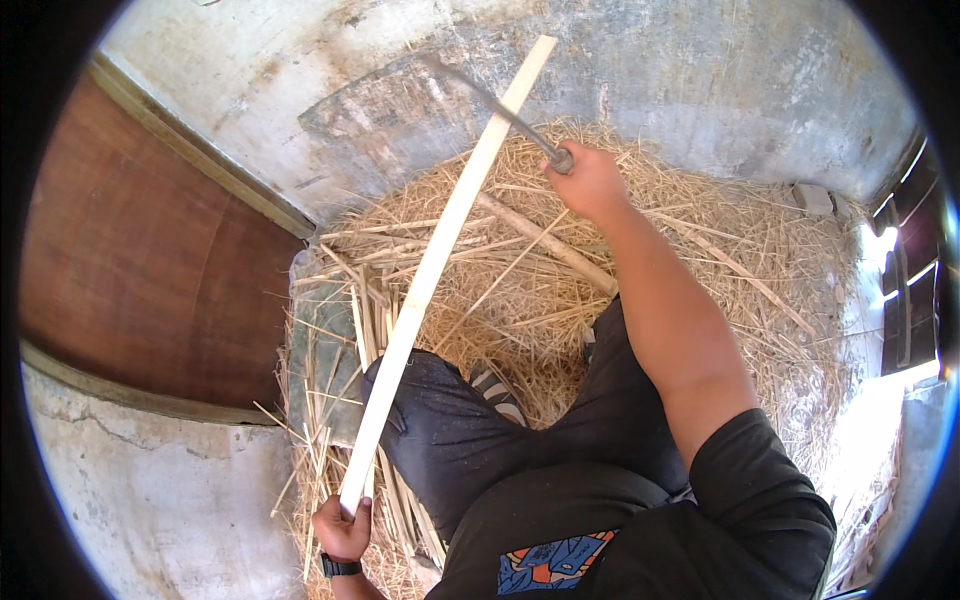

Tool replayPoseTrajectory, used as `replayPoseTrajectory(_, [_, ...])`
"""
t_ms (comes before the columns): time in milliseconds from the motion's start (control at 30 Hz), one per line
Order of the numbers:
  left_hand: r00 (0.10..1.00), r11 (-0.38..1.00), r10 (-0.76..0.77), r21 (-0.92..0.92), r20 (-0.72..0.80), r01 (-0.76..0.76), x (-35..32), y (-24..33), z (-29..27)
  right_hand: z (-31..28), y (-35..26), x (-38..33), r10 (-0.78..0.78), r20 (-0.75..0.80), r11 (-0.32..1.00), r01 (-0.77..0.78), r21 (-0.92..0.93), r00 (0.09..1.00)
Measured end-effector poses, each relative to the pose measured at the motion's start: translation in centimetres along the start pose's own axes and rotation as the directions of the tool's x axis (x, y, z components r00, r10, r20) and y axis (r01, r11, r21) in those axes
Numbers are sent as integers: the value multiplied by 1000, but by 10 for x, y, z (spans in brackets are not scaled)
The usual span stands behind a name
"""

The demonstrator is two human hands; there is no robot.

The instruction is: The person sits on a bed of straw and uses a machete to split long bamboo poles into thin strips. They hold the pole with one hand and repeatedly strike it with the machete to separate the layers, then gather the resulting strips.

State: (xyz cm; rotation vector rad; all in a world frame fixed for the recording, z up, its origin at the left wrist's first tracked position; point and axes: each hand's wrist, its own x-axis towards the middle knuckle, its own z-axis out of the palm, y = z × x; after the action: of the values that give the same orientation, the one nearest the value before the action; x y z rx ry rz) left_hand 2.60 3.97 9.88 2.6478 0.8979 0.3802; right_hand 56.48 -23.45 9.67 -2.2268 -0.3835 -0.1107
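Observation:
A long, pale bamboo strip (437, 262) slants from the lower left up to the wall, passing over my left thigh. My left hand (344, 528) is closed round its lower end. Further up, my right hand (588, 182) grips the handle of a long-bladed knife (487, 98), whose blade is blurred and crosses the strip near its top end. Whether the edge touches the strip or only passes over it, I cannot tell.
Straw-like shavings (530, 330) cover the floor round my feet. Several split strips (400, 515) lie at my left, and a round pole (550, 242) rests ahead. A brown door panel (150, 260) stands left, a worn wall (700, 90) in front, a small block (812, 199) at the right.

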Motion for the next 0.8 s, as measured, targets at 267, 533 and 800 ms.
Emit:
replayPoseTrajectory(267, [997, 997, 75, 14, 20, -75, 6, 6, -3, -2, 15, 3, 19, -92, 995, -10, 95, 996])
replayPoseTrajectory(533, [992, 988, 0, -156, 126, 20, 7, 15, 4, -16, 3, 2, -22, 92, 994, 12, 106, 996])
replayPoseTrajectory(800, [979, 996, 43, -87, 198, -26, 20, 9, -13, -12, 14, 9, 26, -62, 996, -21, 82, 998])
